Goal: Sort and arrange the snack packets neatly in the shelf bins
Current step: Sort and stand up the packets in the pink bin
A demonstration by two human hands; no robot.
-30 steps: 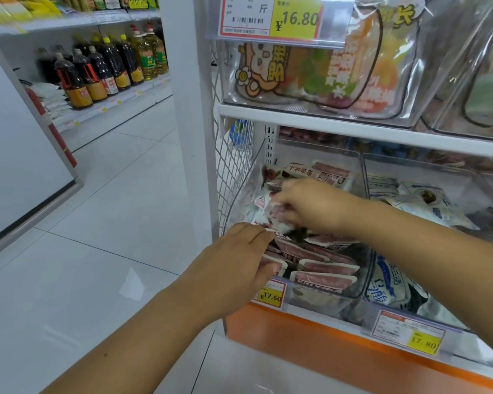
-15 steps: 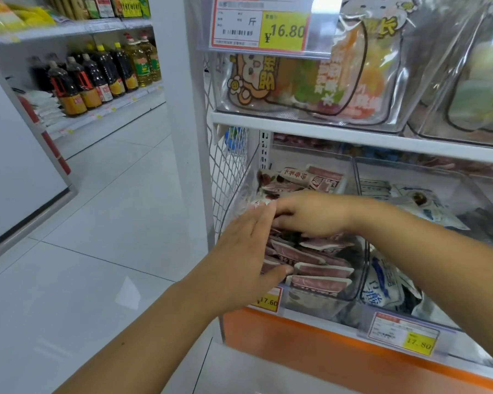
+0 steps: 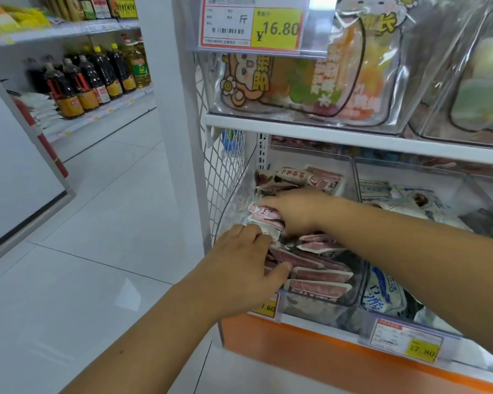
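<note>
- Shelf (image 3: 353, 129), white board, lower tier of a shop rack; carries clear bins side by side beneath a further tier of bins.
- Bin (image 3: 310, 311), clear plastic, leftmost on this tier, set against the wire mesh side panel (image 3: 225, 177); holds the snack packets.
- Neighbouring bin (image 3: 410, 177), clear, just to the right; holds blue-and-white packets (image 3: 382, 297), touched by neither hand.
- Snack packets (image 3: 319, 290), pink-and-white, flat. The front rows lie overlapped in fair order, and those at the rear lie jumbled at angles. Step in hand, by judgement: squaring a small stack at the bin's left wall. It is best done by lining up the edges, turning the faces one way, then laying the stack flush behind the tidy front rows without shoving them.
- Right hand (image 3: 293, 209), reaching in from the right over mid-bin; fingers curled round a few packets near the left wall.
- Left hand (image 3: 239, 265), at the bin's front left corner; fingers curled onto a packet edge, thumb resting on the front rows. The hands are close together, not touching, with the gathered packets between them.
- Price tag (image 3: 421, 349), yellow, on the shelf edge.
</note>
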